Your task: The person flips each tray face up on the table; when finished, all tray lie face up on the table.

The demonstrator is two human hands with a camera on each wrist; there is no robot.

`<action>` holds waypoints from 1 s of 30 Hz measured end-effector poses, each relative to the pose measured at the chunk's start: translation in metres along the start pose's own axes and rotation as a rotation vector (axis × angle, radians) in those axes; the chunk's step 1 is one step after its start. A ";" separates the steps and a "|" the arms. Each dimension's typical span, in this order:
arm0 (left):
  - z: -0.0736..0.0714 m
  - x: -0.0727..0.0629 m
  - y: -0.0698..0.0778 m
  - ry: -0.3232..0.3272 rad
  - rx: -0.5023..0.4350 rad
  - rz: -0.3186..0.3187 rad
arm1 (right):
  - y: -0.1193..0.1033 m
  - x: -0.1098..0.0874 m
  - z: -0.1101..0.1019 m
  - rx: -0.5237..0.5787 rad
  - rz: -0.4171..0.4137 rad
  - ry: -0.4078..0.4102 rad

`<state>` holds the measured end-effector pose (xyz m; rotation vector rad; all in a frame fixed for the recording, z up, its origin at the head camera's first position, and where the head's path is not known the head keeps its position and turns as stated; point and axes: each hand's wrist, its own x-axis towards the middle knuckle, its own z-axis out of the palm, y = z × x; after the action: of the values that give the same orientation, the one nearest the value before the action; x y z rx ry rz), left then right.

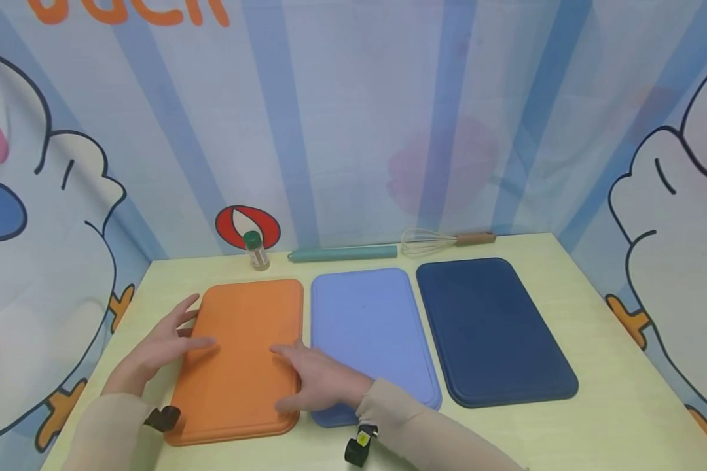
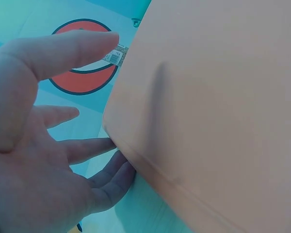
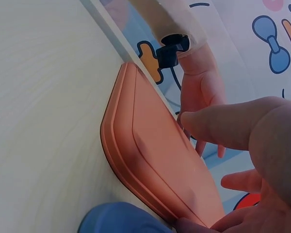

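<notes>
An orange rectangular board (image 1: 241, 360) with rounded corners lies flat at the left of the table. My left hand (image 1: 163, 340) is at its left edge, the thumb extended over the top. In the left wrist view, some fingertips (image 2: 123, 170) meet the edge of the board while the thumb stays off it. At the opposite edge is my right hand (image 1: 318, 379), its thumb and fingers spread. The right wrist view shows the board's ridged side (image 3: 128, 141), with the right thumb (image 3: 223, 124) raised above the surface and lower fingers by the edge.
A light blue board (image 1: 365, 327) lies beside the orange one, partly under my right forearm. Farther right is a dark blue board (image 1: 489, 327). Along the back stand a green-capped jar (image 1: 256, 250), a teal rod (image 1: 343, 253) and a whisk (image 1: 448, 240). A printed curtain (image 1: 353, 118) hangs behind.
</notes>
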<state>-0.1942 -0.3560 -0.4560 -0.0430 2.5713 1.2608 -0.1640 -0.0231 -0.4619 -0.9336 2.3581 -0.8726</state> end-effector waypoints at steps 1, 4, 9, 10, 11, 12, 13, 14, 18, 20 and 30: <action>0.000 0.000 -0.001 -0.001 -0.004 0.005 | 0.000 0.000 0.000 0.003 -0.001 -0.002; -0.002 0.000 -0.002 -0.002 -0.012 0.019 | -0.001 -0.001 -0.001 0.010 -0.005 -0.005; -0.002 -0.001 -0.004 -0.006 -0.026 0.033 | -0.001 -0.001 -0.002 0.020 0.000 -0.003; -0.002 -0.001 -0.005 -0.006 -0.030 0.037 | -0.002 -0.002 -0.001 0.023 0.003 -0.001; -0.002 -0.001 -0.004 -0.007 -0.034 0.041 | -0.002 -0.002 -0.001 0.029 0.007 0.000; -0.002 -0.002 -0.004 -0.007 -0.036 0.045 | -0.002 -0.002 -0.001 0.035 0.012 0.001; -0.002 -0.002 -0.004 -0.008 -0.037 0.049 | -0.002 -0.002 -0.001 0.040 0.015 0.003; -0.002 -0.003 -0.004 -0.007 -0.038 0.050 | -0.002 -0.002 -0.001 0.047 0.018 0.004; -0.003 -0.004 -0.002 -0.009 -0.043 0.057 | -0.002 -0.002 -0.001 0.063 0.020 0.007; -0.003 -0.005 -0.002 -0.008 -0.041 0.064 | -0.002 -0.002 -0.001 0.067 0.017 0.009; -0.011 -0.008 -0.004 -0.041 -0.020 0.063 | 0.001 -0.001 -0.001 0.097 -0.025 0.025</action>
<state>-0.1888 -0.3679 -0.4502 0.0599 2.5434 1.2959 -0.1642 -0.0210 -0.4617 -0.9200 2.3071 -1.0046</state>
